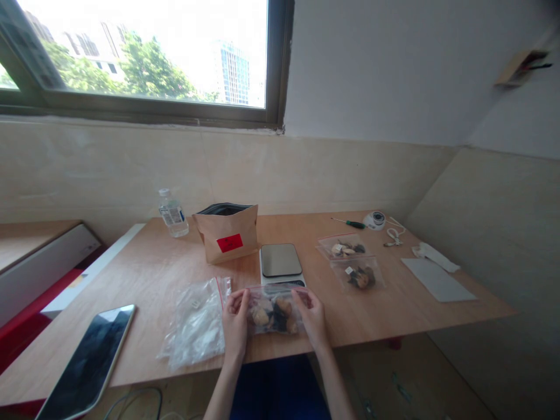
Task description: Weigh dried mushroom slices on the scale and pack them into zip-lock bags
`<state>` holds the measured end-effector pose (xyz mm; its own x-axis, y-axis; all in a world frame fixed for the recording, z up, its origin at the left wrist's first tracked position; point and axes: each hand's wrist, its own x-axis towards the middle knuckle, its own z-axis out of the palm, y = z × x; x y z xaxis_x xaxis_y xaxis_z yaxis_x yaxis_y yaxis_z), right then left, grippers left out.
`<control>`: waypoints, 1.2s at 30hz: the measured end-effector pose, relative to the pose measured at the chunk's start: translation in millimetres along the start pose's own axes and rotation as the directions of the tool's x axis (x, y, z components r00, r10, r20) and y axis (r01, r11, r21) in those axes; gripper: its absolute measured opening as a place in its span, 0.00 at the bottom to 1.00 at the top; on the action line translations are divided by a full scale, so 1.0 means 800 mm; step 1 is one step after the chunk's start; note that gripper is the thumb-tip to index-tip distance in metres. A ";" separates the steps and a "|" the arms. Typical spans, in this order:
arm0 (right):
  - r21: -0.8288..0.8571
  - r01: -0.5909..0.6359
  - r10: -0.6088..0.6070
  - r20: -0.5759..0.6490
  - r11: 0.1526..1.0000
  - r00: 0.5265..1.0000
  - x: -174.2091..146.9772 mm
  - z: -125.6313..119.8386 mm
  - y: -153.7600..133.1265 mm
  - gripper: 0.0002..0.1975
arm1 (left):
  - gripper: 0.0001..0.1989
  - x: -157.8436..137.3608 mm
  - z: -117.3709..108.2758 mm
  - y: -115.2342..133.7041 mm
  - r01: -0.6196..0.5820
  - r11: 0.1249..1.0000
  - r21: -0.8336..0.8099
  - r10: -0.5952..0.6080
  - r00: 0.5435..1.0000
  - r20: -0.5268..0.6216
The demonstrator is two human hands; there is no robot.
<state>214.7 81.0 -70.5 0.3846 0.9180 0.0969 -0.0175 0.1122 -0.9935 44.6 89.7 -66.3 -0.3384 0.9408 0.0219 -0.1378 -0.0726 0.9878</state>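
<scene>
Both my hands grip the top corners of a clear zip bag with tan and dark dried pieces inside. My left hand pinches its left corner, and my right hand pinches the right one. Just behind the bag stands a small digital scale, its front edge partly hidden. To the left lies a stack of clear zip bags. Two more filled zip bags, one nearer and one farther, rest on the right. A brown paper pouch with a red label stands with its top gaping.
A plastic bottle stands at the back left and a tablet lies at the front left. A screwdriver, a white dome camera with its cable and a white sheet are on the right. The table ends close before me.
</scene>
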 end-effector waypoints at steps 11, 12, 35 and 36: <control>-0.001 0.001 -0.001 0.012 1.000 1.000 -0.001 -0.001 0.000 0.15 | 0.20 0.001 0.001 -0.005 0.000 0.999 0.033 0.000 1.000 0.027; -0.004 0.002 -0.002 0.015 1.000 1.000 -0.001 -0.001 0.000 0.15 | 0.20 0.001 0.001 -0.005 0.005 1.000 0.026 -0.006 0.999 0.036; -0.006 0.020 -0.020 0.006 1.000 1.000 -0.004 -0.003 -0.003 0.15 | 0.16 -0.006 0.001 0.008 -0.010 1.000 0.006 0.009 0.982 0.187; -0.004 0.021 -0.021 0.006 1.000 1.000 -0.004 -0.003 -0.003 0.15 | 0.16 -0.006 0.002 0.009 -0.002 1.000 0.004 0.001 0.979 0.205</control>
<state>216.0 77.1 -68.7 0.3792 0.9178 0.1182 -0.0058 0.1300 -0.9915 46.8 85.0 -59.2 -0.1401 0.9887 0.0539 -0.1330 -0.0728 0.9884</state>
